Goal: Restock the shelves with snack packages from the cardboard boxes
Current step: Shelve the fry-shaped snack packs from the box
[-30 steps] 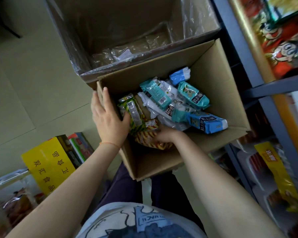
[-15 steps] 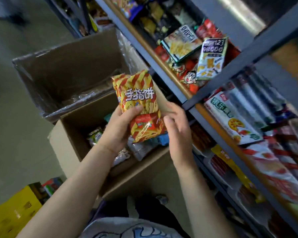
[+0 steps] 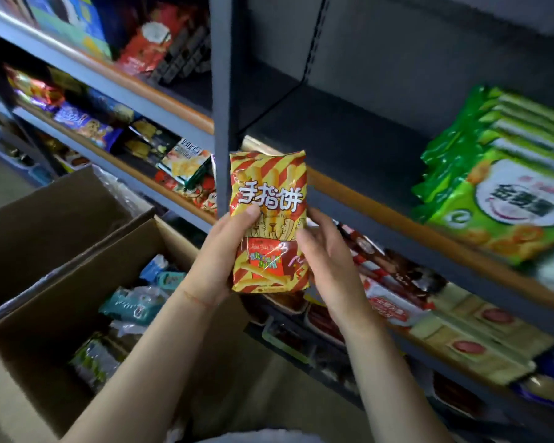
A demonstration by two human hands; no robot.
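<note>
**Snack pack is out of the box, shelf spot next**

The red-and-yellow striped snack package (image 3: pixel 269 222) is held upright in the air, in front of the shelf post (image 3: pixel 222 100), above the near edge of the open cardboard box (image 3: pixel 87 282). Left hand (image 3: pixel 219 260) grips its left side with the thumb pressed on the front, and right hand (image 3: pixel 325 257) holds the right edge with curled fingers, so both hands are grasping it. Looks to me like the carry step: picked, not yet placed. The bare dark shelf (image 3: pixel 349 139) just behind it seems the obvious target (green packages (image 3: pixel 499 174) already sit toward its right end). Next move probably calls for lifting it over the shelf's orange front lip (image 3: pixel 381 199) and standing it up there. More packs wait in the box; a second box (image 3: pixel 45 219) sits behind it.
</note>
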